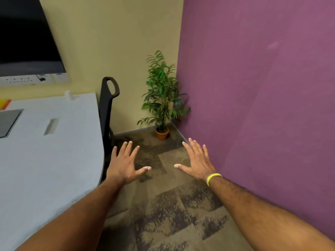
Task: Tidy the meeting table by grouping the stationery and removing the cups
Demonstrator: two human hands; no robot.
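Both bare hands, left hand and right hand, hovered spread and empty over carpet, the white desk lying leftward, nearest the left.

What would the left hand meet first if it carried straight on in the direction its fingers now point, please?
Probably the black chair: the left hand, open and empty, points up and forward towards its lower back beside the table edge. Depth is unclear, so it might pass just to its right over the carpet.
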